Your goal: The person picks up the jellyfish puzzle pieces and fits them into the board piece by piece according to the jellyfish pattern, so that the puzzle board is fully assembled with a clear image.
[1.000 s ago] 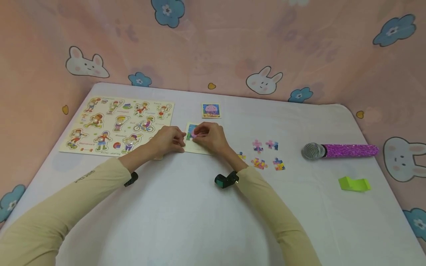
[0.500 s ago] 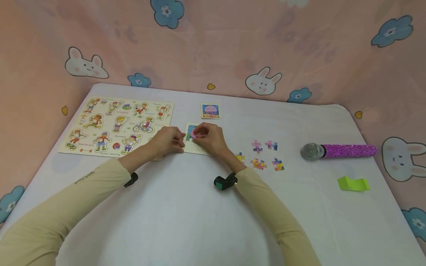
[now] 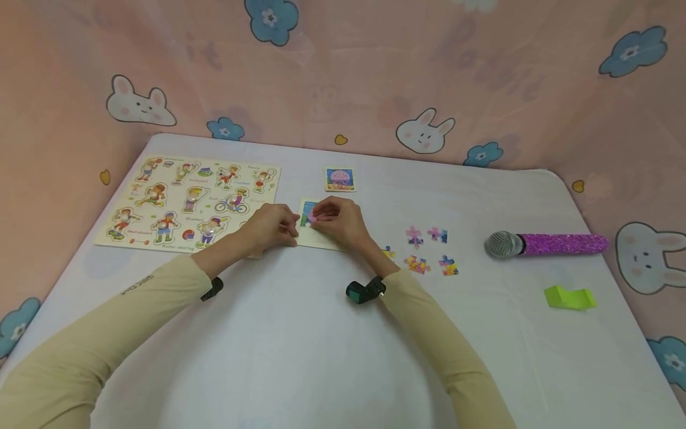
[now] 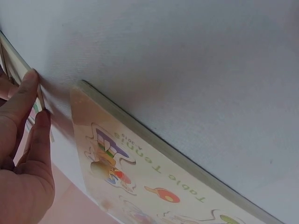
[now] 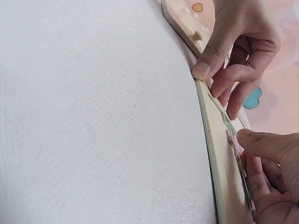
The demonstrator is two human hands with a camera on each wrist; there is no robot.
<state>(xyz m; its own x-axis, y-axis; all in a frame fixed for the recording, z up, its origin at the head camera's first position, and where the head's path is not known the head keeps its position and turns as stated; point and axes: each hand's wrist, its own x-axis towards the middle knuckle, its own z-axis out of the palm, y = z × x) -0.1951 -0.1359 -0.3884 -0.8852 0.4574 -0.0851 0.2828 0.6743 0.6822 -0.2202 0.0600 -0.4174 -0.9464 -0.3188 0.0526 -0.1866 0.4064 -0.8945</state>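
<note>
A small cream puzzle board [image 3: 317, 239] lies on the white table between my hands, its upper left showing blue and green picture pieces. At its left corner my left hand [image 3: 270, 223] pinches the edge between thumb and finger; the left wrist view shows those fingertips [image 4: 43, 119] close up. My right hand [image 3: 340, 221] is over the board and pinches a pink jigsaw piece [image 5: 237, 145] low against the surface. Much of that piece and the board's right part are hidden behind the right hand. Beyond the board lies a square jellyfish picture card [image 3: 340, 179].
Several loose jigsaw pieces [image 3: 417, 264] lie right of my right forearm. A large sports-figure peg board [image 3: 177, 229] occupies the left, its corner beside my left hand. Farther right are a purple glittery microphone [image 3: 563, 244] and a bright green block [image 3: 570, 298].
Both hands stay in place at the small board, the right still on the pink piece. Only a slight shift of the head view shows.
</note>
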